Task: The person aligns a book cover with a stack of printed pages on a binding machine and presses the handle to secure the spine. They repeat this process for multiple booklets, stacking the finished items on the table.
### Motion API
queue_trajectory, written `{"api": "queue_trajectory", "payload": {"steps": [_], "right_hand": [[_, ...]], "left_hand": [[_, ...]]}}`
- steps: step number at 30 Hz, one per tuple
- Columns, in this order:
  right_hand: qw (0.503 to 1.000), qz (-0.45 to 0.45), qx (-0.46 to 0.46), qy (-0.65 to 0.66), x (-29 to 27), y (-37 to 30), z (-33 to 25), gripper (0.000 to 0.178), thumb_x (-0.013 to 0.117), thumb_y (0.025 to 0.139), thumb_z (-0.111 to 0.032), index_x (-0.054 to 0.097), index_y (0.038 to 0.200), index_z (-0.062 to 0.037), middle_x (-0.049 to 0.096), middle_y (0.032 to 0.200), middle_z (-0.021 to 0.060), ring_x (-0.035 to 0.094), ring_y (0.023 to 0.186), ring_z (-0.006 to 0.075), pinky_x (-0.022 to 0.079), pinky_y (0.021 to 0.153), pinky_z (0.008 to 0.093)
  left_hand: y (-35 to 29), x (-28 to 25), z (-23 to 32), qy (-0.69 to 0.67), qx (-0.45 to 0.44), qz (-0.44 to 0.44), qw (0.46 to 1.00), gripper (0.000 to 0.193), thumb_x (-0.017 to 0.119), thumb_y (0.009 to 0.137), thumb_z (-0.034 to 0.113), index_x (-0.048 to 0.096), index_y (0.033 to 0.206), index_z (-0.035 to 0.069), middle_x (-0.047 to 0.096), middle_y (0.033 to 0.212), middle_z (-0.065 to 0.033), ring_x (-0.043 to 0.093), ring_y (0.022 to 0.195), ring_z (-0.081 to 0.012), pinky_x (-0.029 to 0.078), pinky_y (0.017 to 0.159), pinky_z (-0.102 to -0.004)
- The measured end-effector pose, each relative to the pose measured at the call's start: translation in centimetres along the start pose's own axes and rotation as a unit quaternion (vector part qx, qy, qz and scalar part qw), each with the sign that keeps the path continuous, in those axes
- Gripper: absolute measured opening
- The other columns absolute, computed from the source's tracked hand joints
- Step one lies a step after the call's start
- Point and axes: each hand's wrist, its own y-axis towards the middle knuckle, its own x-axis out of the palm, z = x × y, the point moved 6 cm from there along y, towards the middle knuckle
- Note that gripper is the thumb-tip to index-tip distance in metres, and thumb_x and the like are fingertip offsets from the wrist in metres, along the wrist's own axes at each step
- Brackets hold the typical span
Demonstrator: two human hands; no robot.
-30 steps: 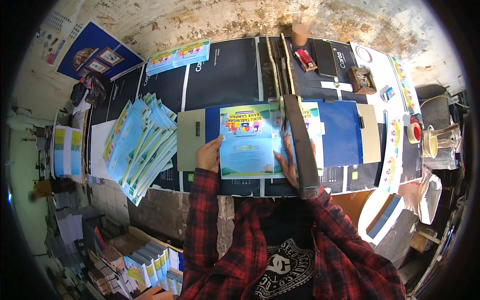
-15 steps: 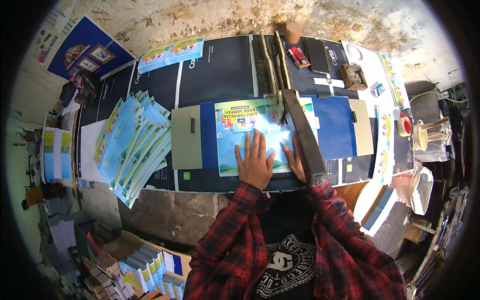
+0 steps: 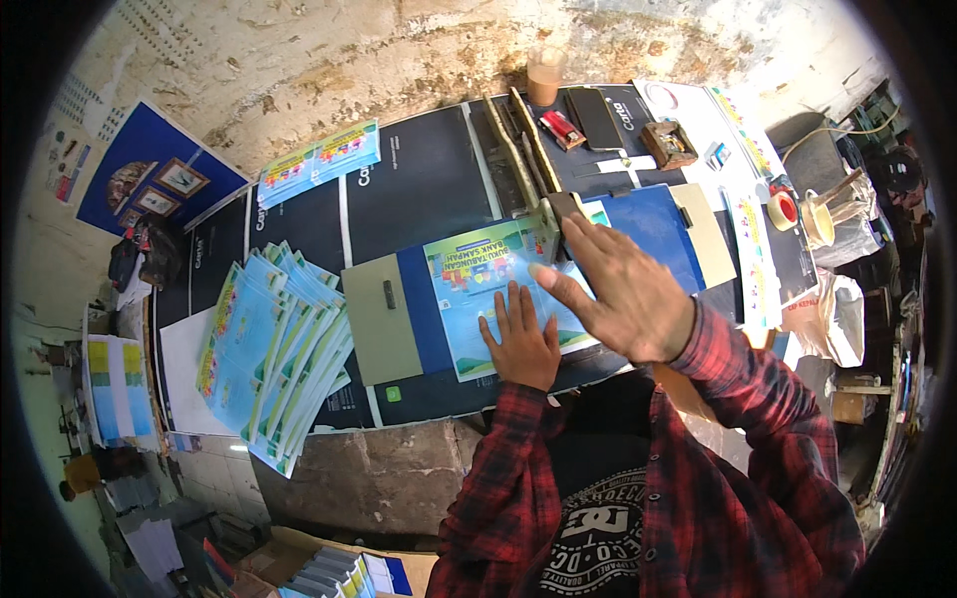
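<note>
My left hand (image 3: 523, 344) lies flat with fingers spread on a light-blue printed cover sheet (image 3: 469, 309). That sheet rests on a blue-and-grey board (image 3: 379, 319) on the table. My right hand (image 3: 623, 289) is raised over the right part of the sheet, fingers stretched out and thumb apart, with nothing visible in it. It hides most of a dark metal lever; only the lever's far end (image 3: 565, 207) shows beyond the fingertips, beside a metal block. Two long rails (image 3: 523, 149) run from there toward the wall. Whether my right palm touches the lever, I cannot tell.
A fanned pile of printed sheets (image 3: 269, 349) lies at the left, another stack (image 3: 324, 159) at the back. Along the back right are a drink cup (image 3: 544, 78), a red packet (image 3: 562, 130), a phone (image 3: 596, 118), a small wooden box (image 3: 669, 146) and a tape roll (image 3: 783, 209).
My right hand has lifted from beside the lever on the sheet and now hangs above it, fingers extended. The left hand stays flat on the sheet. The whole view has shifted and tilted.
</note>
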Motion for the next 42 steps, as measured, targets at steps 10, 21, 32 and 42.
{"api": "queue_trajectory", "payload": {"steps": [10,21,32,42], "right_hand": [[0.99,0.113,-0.002,-0.082,10.5,-3.8,4.9,0.092,0.067,0.088,-0.036,0.017,0.154,0.0045,0.018,0.16,0.0259,0.02,0.148,0.0434,0.024,0.117,0.0513],[0.963,0.135,0.179,0.148,6.4,-2.1,20.4,0.046,0.074,0.086,-0.033,0.064,0.114,0.0026,0.073,0.1,0.0175,0.071,0.089,0.0214,0.055,0.076,0.0345],[0.884,0.145,0.18,0.406,13.2,-4.0,20.0,0.062,0.071,0.086,-0.014,0.04,0.139,-0.0031,0.059,0.124,0.0234,0.06,0.112,0.029,0.05,0.094,0.0408],[0.912,0.143,0.128,0.362,14.8,-3.3,16.5,0.051,0.07,0.089,-0.011,0.049,0.133,0.0009,0.059,0.117,0.0115,0.056,0.1,0.0163,0.048,0.087,0.0308]], "left_hand": [[0.4,0.3,-0.1,-0.015,-0.005,0.014,1.0,0.064,0.052,0.095,0.043,0.044,0.145,0.004,0.034,0.158,-0.0087,0.026,0.148,-0.0285,0.013,0.119,-0.0554],[6.7,-1.3,-2.2,-0.052,0.189,-0.077,0.978,0.108,0.063,0.069,0.08,0.043,0.143,0.003,0.034,0.153,-0.0184,0.026,0.144,-0.0389,0.02,0.113,-0.0606],[6.8,-1.2,-5.0,-0.022,0.208,-0.095,0.973,0.117,0.056,0.068,0.088,0.036,0.151,0.008,0.029,0.159,-0.0124,0.02,0.149,-0.0352,0.011,0.117,-0.0632],[6.5,-3.0,-8.5,0.012,0.202,-0.105,0.974,0.119,0.057,0.067,0.089,0.034,0.152,0.009,0.029,0.158,-0.0125,0.022,0.148,-0.0354,0.014,0.117,-0.0623]]}}
